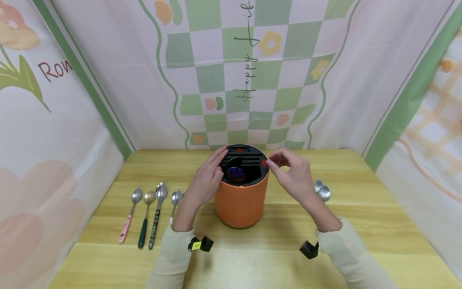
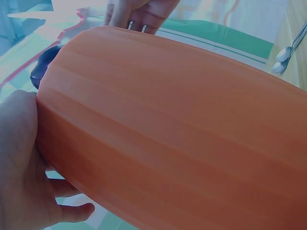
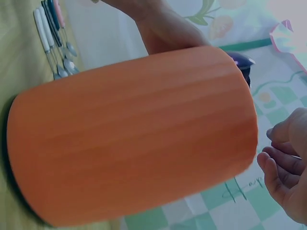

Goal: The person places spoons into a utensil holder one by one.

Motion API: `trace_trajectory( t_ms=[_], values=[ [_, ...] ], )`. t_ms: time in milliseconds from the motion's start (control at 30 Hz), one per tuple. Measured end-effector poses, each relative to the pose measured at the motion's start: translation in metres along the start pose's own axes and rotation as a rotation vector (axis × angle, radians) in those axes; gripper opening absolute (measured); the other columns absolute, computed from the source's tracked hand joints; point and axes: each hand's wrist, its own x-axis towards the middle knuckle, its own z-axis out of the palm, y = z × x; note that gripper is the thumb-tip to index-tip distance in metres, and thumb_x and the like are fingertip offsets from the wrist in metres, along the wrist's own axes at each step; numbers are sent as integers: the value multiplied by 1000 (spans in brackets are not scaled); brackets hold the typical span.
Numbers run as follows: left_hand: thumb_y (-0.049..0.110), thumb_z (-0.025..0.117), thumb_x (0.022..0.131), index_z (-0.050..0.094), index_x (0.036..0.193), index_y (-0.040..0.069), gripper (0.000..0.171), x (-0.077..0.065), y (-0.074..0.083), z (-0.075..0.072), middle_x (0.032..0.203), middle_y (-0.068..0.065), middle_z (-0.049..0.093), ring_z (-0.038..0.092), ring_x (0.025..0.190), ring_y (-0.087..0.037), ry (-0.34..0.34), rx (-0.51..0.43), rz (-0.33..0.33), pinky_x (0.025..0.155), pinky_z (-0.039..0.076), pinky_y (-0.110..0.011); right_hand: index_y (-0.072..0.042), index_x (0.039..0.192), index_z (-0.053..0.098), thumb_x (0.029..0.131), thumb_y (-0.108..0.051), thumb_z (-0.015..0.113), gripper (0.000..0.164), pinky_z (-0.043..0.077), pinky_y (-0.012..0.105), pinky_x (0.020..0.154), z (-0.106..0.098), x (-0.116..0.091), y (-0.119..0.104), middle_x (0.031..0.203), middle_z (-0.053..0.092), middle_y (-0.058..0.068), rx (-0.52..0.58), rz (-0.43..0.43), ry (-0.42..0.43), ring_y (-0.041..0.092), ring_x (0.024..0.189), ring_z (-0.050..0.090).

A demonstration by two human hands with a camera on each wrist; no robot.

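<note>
An orange ribbed utensil holder (image 1: 240,206) stands upright on the table, topped by a black slotted insert (image 1: 249,160) with red marks. From an opening in the insert rises a dark, glossy, round-headed thing (image 1: 236,174), also peeking past the rim in both wrist views. My left hand (image 1: 205,178) rests against the holder's left rim, fingers mostly extended along it. At the right rim, my right hand (image 1: 294,172) has its thumb tip close to a red mark. In the right wrist view, its loosely bent fingers (image 3: 280,175) hold nothing visible.
Several spoons lie left of the holder, including a pink-handled spoon (image 1: 126,224), a green-handled spoon (image 1: 143,230) and a black-patterned spoon (image 1: 156,220). A white-handled spoon (image 1: 175,198) is partly behind my left arm. Two spoon bowls (image 1: 322,192) show beside my right forearm. Printed cloth (image 1: 234,72) hangs behind.
</note>
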Motion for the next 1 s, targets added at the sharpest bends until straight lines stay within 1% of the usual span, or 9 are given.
trace_trajectory(
  t_ms=[100,200,367,533,767,1000],
  values=[
    [15,32,97,38,154,7,57,0,0,-1,163,0,31,34,149,-20,0,-5,-5,121,32,-42,2,92,69,85,3,73,8,51,5,70,-6,-4,8,82,72,11,-1,11,20,-1,76,61],
    [15,33,97,38,154,7,57,-1,0,-1,163,0,31,33,149,-20,1,-7,-10,121,32,-42,1,91,69,85,4,71,7,50,4,69,-13,-10,18,82,72,12,-15,37,25,-7,76,59],
    [16,33,97,38,154,8,57,0,-1,0,163,1,31,34,149,-20,-3,-3,-12,121,32,-42,-1,91,68,86,3,71,7,50,5,68,-25,-22,33,83,71,10,-82,94,-11,-6,76,58],
    [15,33,97,38,153,7,57,0,-1,1,163,-1,32,34,149,-21,-1,-5,0,121,33,-42,-2,92,67,87,0,70,6,48,4,68,-38,-35,48,83,69,9,-162,160,-51,-4,76,57],
    [15,33,97,38,153,6,57,0,-1,1,163,-1,32,34,149,-21,3,-14,0,121,32,-43,0,92,67,88,0,68,5,49,5,65,-52,-54,68,84,69,12,-176,242,-84,-9,75,55],
    [15,33,97,38,153,6,57,0,-1,1,163,-1,32,35,148,-21,8,-13,8,121,33,-42,0,94,67,89,-3,67,5,49,7,64,-63,-75,91,86,70,12,-257,300,-127,-10,74,54]
  ],
)
